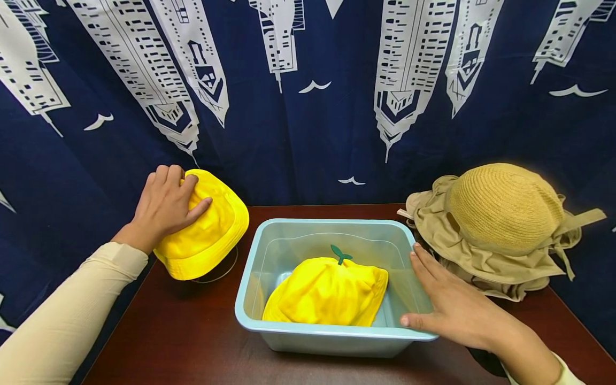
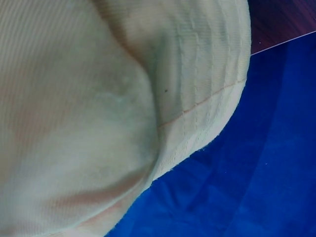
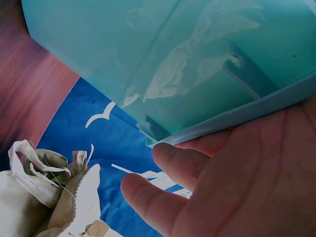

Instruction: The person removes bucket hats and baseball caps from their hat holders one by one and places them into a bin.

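In the head view my left hand (image 1: 166, 206) grips the crown of a yellow hat (image 1: 218, 224) at the left, thumb spread across the cloth. The hat tilts, its brim towards the bin; the left wrist view shows its stitched brim (image 2: 207, 74) close up. A pale blue plastic bin (image 1: 332, 337) stands in the middle, holding another yellow hat (image 1: 327, 294) with a green sprout on top. My right hand (image 1: 462, 305) rests at the bin's right rim with straight fingers, thumb at the front corner. In the right wrist view, fingers (image 3: 182, 163) lie along the rim's outside.
A straw-coloured hat (image 1: 505, 208) with a tan ruffled brim and ties sits on other tan cloth at the right. A thin loop (image 1: 221, 270) shows under the left hat. Behind the brown table (image 1: 183, 331) hangs a navy curtain (image 1: 308, 133) with white building prints.
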The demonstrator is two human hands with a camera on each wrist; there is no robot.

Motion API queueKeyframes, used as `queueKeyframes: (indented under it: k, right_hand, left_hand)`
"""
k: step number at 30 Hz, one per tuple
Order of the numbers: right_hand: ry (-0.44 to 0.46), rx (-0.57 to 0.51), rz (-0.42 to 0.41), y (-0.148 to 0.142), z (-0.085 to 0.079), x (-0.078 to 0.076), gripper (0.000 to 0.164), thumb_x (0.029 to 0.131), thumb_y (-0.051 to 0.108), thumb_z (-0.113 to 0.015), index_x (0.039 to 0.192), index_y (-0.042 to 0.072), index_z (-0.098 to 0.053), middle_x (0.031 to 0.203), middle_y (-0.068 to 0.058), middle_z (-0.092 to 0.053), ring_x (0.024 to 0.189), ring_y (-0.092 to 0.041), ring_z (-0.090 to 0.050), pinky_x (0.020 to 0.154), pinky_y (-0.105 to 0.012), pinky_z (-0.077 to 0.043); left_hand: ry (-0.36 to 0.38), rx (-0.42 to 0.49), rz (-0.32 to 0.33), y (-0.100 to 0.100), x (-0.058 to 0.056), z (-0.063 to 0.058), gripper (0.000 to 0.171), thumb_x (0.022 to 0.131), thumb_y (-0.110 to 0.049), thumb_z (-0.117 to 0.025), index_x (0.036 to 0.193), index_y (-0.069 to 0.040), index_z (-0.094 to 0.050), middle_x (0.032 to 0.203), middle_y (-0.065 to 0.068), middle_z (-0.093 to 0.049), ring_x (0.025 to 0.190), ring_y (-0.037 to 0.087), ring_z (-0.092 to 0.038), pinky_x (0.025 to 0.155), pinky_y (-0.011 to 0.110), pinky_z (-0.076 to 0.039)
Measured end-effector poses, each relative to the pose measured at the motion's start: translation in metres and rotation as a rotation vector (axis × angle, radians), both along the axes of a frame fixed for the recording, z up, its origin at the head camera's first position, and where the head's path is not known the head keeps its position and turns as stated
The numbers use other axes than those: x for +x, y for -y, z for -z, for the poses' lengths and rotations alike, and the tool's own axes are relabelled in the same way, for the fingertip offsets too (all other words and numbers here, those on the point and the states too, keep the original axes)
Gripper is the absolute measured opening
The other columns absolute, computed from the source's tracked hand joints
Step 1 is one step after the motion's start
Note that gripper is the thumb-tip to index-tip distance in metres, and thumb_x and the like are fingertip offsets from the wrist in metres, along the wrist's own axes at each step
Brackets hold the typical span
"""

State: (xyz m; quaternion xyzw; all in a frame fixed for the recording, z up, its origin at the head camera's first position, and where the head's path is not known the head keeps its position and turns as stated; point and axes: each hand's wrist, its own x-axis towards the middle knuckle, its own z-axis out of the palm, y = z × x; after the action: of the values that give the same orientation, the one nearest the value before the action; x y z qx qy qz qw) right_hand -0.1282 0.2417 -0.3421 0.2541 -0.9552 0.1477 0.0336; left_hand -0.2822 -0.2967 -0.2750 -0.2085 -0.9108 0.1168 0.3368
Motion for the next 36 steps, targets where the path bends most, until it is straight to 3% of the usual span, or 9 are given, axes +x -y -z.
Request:
queueKeyframes:
  k: [8,20,36]
  right_hand:
    - [-0.002,-0.004,0.001,0.001,0.0,0.0,0.109,0.084,0.062,-0.068,0.156,-0.002,-0.019,0.165,-0.013,-0.007,0.146,-0.037,-0.023,0.102,-0.06,-0.037]
    - [0.006,-0.009,0.003,0.0,0.001,0.0,0.108,0.084,0.063,-0.067,0.157,-0.001,-0.018,0.166,-0.012,-0.006,0.145,-0.038,-0.024,0.102,-0.06,-0.037]
    - [-0.011,-0.007,-0.001,0.001,0.0,0.001,0.108,0.084,0.063,-0.067,0.156,-0.003,-0.02,0.165,-0.017,-0.008,0.141,-0.045,-0.03,0.1,-0.061,-0.039]
  left_hand:
    - [0.003,0.024,0.027,-0.004,-0.001,-0.001,0.053,0.088,-0.048,-0.057,0.107,0.001,-0.054,0.089,0.017,-0.038,0.083,0.037,-0.038,0.065,0.046,-0.034]
    - [-0.016,0.051,-0.016,-0.011,0.001,0.025,0.056,0.088,-0.051,-0.051,0.104,0.002,-0.054,0.089,0.018,-0.037,0.084,0.038,-0.037,0.066,0.047,-0.033]
    - [-0.091,0.029,0.018,-0.014,0.005,0.037,0.066,0.086,-0.058,-0.033,0.099,0.003,-0.054,0.087,0.018,-0.038,0.077,0.038,-0.037,0.061,0.047,-0.032]
